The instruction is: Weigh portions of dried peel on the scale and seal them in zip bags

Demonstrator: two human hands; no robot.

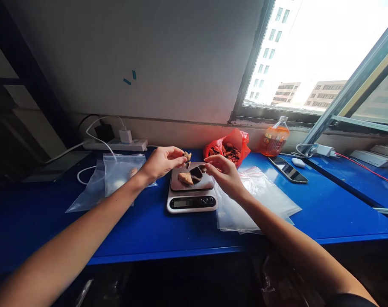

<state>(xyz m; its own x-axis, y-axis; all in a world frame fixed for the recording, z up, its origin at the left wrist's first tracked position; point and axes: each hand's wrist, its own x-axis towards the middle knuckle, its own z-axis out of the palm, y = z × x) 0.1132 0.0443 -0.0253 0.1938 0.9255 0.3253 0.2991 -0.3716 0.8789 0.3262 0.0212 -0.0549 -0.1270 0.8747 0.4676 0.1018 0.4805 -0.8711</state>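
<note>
My left hand [164, 163] is closed in a pinch on a small dried peel-like piece [188, 156], held above the scale's left side. At the scale's right edge my right hand [224, 171] pinches a small dark dried piece [203, 168] between thumb and fingers. Below both hands stands a white kitchen scale [177, 194] with a metal plate; its display reading is too small to make out. On the plate lie a light brown dried piece [185, 178] and a dark curled one [196, 174], touching each other.
Behind the scale sits a red plastic bag [243, 145] of dried pieces. Clear zip bags [254, 200] lie right, more bags [94, 187] left. A drink bottle [275, 138], phone [288, 169], earbud case [298, 162] and power strip [136, 145] line the blue table [168, 238].
</note>
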